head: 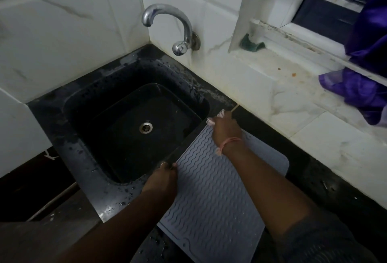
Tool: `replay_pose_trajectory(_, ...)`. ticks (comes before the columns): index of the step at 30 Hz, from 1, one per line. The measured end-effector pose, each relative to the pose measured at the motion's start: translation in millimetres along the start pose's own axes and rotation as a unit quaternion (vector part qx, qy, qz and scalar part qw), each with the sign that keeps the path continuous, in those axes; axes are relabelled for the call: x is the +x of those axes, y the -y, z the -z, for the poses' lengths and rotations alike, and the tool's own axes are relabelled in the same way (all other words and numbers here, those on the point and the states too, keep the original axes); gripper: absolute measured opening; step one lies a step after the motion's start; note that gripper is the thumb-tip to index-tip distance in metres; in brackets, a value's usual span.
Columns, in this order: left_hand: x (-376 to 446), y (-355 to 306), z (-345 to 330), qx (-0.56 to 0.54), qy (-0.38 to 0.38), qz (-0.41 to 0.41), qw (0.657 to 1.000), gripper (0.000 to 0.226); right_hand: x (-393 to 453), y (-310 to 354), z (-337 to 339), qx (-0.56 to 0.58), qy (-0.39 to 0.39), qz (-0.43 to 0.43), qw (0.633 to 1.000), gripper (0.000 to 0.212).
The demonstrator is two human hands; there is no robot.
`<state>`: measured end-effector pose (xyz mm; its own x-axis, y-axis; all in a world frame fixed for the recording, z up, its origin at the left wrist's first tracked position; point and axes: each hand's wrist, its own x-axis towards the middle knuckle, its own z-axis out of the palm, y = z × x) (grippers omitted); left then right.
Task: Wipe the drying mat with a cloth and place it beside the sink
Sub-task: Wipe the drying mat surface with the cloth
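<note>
While the grey ridged drying mat (211, 195) lies on the black worktop (326, 181) beside the sink (134, 128), near end cut off, the left hand (162, 179) and right hand (225, 129) pinch its sink-side edge and far corner.

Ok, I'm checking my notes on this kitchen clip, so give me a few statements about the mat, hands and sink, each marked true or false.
1. The grey drying mat lies on the dark counter to the right of the sink. True.
2. The left hand holds a cloth. False: it grips the mat's left edge; no cloth shows in it.
3. The right hand is at the mat's far corner. True.
4. Water runs from the tap. False: no stream is visible.
5. Dishes fill the sink. False: only its drain shows.
</note>
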<state>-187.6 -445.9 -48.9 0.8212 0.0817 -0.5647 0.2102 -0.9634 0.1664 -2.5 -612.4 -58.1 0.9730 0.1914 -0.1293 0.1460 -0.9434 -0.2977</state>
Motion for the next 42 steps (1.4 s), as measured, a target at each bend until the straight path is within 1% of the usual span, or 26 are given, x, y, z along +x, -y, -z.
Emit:
replay_pose_trajectory(3,1,0,-4,0.0,-0.039,0.011,0.999,0.055,-59,23,-22,0.046,0.021,0.053,0.997,0.039)
replay_pose_trajectory(5,3,1,-3,-0.028,-0.021,0.01,0.999,0.051,-103,38,-38,0.045,0.031,0.115,0.992,0.039)
replay_pose_trajectory(6,4,1,-2,-0.028,-0.012,0.001,1.0,0.055,-115,42,-41,0.042,0.033,0.138,0.989,0.037)
replay_pose_trajectory(8,4,0,2,-0.033,-0.014,-0.004,0.999,0.061,-103,35,-36,0.036,0.029,0.162,0.986,0.034)
replay_pose_trajectory(10,4,0,3,-0.03,-0.011,0.0,0.999,0.061,-69,22,-23,0.024,0.019,0.174,0.984,0.032)
replay_pose_trajectory(12,3,0,-1,-0.016,-0.018,0.005,1.0,0.054,-28,6,-7,0.004,0.005,0.146,0.989,0.031)
replay_pose_trajectory(15,1,-1,-5,-0.026,-0.052,0.021,0.998,0.042,21,-8,8,-0.015,-0.014,0.049,0.999,0.03)
replay_pose_trajectory(17,1,-1,-4,-0.024,-0.053,0.02,0.998,0.042,31,-11,12,-0.034,-0.02,-0.005,0.999,0.03)
replay_pose_trajectory(19,1,0,-1,-0.048,-0.039,0.021,0.998,0.048,20,-3,13,-0.018,-0.023,-0.032,0.999,0.031)
replay_pose_trajectory(21,2,1,3,-0.064,-0.015,0.013,0.998,0.057,-8,10,7,0.02,-0.022,-0.027,0.999,0.031)
replay_pose_trajectory(22,1,1,4,-0.068,-0.015,0.009,0.998,0.057,-29,18,0,0.04,-0.017,-0.011,0.999,0.031)
replay_pose_trajectory(25,1,3,5,-0.062,-0.012,0.0,0.998,0.056,-106,51,-28,0.067,0.007,0.066,0.995,0.036)
replay_pose_trajectory(27,0,4,6,-0.058,-0.011,-0.006,0.998,0.046,-138,61,-42,0.077,0.027,0.09,0.993,0.033)
replay_pose_trajectory(28,-1,4,7,-0.067,-0.012,-0.006,0.998,0.04,-143,58,-48,0.089,0.029,0.094,0.991,0.032)
replay_pose_trajectory(29,-1,5,7,-0.061,-0.009,-0.013,0.998,0.038,-140,53,-51,0.092,0.031,0.101,0.99,0.032)
replay_pose_trajectory(30,0,7,8,-0.058,-0.013,-0.019,0.998,0.042,-132,47,-51,0.083,0.019,0.117,0.99,0.031)
replay_pose_trajectory(32,1,11,6,-0.043,-0.004,-0.039,0.998,0.062,-104,31,-41,0.06,-0.013,0.127,0.99,0.028)
replay_pose_trajectory(33,4,12,6,-0.039,-0.002,-0.046,0.998,0.07,-86,22,-33,0.052,-0.026,0.114,0.992,0.026)
replay_pose_trajectory(34,4,12,7,-0.033,-0.004,-0.052,0.998,0.073,-64,14,-27,0.026,-0.041,0.094,0.994,0.026)
replay_pose_trajectory(36,6,12,8,-0.026,0.004,-0.055,0.998,0.07,-19,0,-13,-0.025,-0.07,0.023,0.997,0.029)
replay_pose_trajectory(37,8,13,6,-0.034,0.011,-0.056,0.998,0.067,0,-3,-8,-0.036,-0.07,-0.025,0.997,0.03)
replay_pose_trajectory(39,9,15,6,-0.048,0.016,-0.065,0.997,0.065,25,-2,-1,-0.024,-0.057,-0.098,0.993,0.029)
replay_pose_trajectory(42,9,20,7,-0.053,0.007,-0.081,0.995,0.063,22,15,-4,-0.01,-0.051,-0.133,0.99,0.031)
